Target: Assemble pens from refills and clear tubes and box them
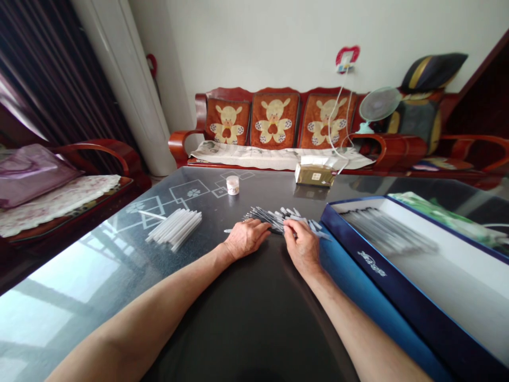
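A loose pile of thin pens or refills, with dark and whitish parts, lies on the dark glossy table. At the pile's near left edge is my left hand, fingers bent and resting by the pieces. My right hand touches the pile's near right side with its fingers pressed together; whatever it grips is too small to name. Left of my hands lies a bundle of white tubes. Many slim pieces lie in a row inside the blue-edged white box on the right.
A small round container and a tissue pack stand toward the table's far side. A green-and-white packet lies beyond the box. Past the table are a wooden sofa with bear cushions and a small fan.
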The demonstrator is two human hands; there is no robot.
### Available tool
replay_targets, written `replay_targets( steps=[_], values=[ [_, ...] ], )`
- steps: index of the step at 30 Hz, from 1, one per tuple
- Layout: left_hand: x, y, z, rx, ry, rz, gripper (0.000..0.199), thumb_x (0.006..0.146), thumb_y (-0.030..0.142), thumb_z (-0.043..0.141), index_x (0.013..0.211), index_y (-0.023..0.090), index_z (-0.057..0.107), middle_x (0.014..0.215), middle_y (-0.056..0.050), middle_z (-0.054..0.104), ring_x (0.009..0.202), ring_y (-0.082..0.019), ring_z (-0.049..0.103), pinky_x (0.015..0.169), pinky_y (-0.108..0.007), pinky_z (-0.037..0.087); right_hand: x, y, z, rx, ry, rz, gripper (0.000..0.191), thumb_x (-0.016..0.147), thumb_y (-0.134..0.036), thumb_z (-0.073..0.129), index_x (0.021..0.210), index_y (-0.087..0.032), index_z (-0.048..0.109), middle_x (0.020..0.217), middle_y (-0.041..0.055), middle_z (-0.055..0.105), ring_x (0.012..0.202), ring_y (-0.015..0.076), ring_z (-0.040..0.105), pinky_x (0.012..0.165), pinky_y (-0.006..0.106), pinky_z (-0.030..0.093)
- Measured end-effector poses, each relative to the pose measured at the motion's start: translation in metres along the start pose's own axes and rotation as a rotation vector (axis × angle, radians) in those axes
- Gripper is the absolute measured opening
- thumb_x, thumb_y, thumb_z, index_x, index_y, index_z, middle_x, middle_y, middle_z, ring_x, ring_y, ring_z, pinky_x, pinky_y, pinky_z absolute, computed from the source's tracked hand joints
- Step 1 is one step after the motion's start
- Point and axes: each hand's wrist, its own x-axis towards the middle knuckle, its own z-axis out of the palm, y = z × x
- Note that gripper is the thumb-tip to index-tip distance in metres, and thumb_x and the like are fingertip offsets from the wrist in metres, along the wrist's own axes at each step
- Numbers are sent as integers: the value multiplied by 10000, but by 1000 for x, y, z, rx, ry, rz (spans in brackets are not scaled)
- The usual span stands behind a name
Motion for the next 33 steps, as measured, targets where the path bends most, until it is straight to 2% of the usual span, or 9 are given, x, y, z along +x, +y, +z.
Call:
replay_targets(
  steps=[4, 6, 11, 14, 19, 23, 27, 30, 33],
  values=[
    [-1, 2, 4, 16, -10, 39, 372, 981, 256, 352, 1305, 187, 521, 871, -64, 631, 815, -189, 604, 719, -284, 518, -2, -9, 1, 100, -129, -27, 227, 896, -199, 448, 1021, -218, 637, 932, 48, 734, 832, 177, 688, 771, 306, 534],
    [-2, 1, 5, 39, -12, 4, 400, 968, 211, 345, 1337, 209, 499, 866, -61, 618, 813, -188, 599, 705, -273, 515, 0, -6, -1, 84, -122, -30, 268, 894, -166, 414, 1042, -214, 633, 954, 51, 734, 885, 179, 686, 809, 313, 531],
    [-2, 0, 5, 48, -22, -55, 401, 942, 178, 359, 1291, 223, 551, 873, -66, 618, 820, -178, 600, 719, -255, 512, 12, 29, -21, -111, 175, 60, 274, 829, -138, 424, 957, -182, 662, 934, 95, 695, 885, 216, 658, 837, 367, 523],
    [-1, 0, 5, 2, -12, -57, 361, 944, 197, 369, 1235, 196, 583, 863, -73, 632, 811, -186, 606, 734, -279, 518, 16, 48, -35, -190, 235, 72, 260, 800, -128, 446, 921, -189, 668, 921, 88, 682, 841, 212, 649, 827, 365, 521],
    [-1, 0, 6, -54, 22, -52, 306, 953, 224, 369, 1149, 171, 598, 873, -75, 647, 829, -194, 621, 762, -299, 516, 12, 45, -38, -238, 109, 34, 202, 783, -157, 505, 868, -193, 685, 890, 72, 663, 810, 194, 625, 798, 315, 505],
    [-2, -1, 8, -53, 21, -33, 281, 952, 234, 380, 1126, 179, 593, 881, -66, 652, 832, -189, 627, 748, -288, 513, 7, 35, -33, -310, -33, -2, 224, 757, -192, 558, 911, -209, 719, 965, 71, 646, 899, 216, 585, 847, 338, 454],
    [-2, -2, 10, -50, 37, -33, 287, 956, 240, 375, 1143, 185, 585, 866, -60, 651, 810, -185, 629, 733, -283, 515, 5, 32, -30, -382, -123, 30, 221, 753, -225, 587, 916, -232, 737, 992, 61, 639, 896, 222, 547, 832, 354, 410],
    [-2, -2, 9, -58, 45, -31, 284, 952, 237, 381, 1139, 180, 588, 864, -63, 653, 802, -189, 635, 733, -293, 522, 5, 34, -30, -382, -163, 37, 171, 762, -235, 599, 865, -246, 735, 985, 51, 644, 903, 221, 544, 825, 353, 397],
    [-1, -1, 9, -86, 57, -38, 293, 947, 234, 389, 1167, 164, 570, 888, -77, 667, 822, -200, 648, 749, -311, 533, 7, 35, -31, -356, -117, 24, 119, 760, -212, 597, 811, -220, 704, 950, 60, 660, 890, 223, 570, 828, 358, 419]
  ],
)
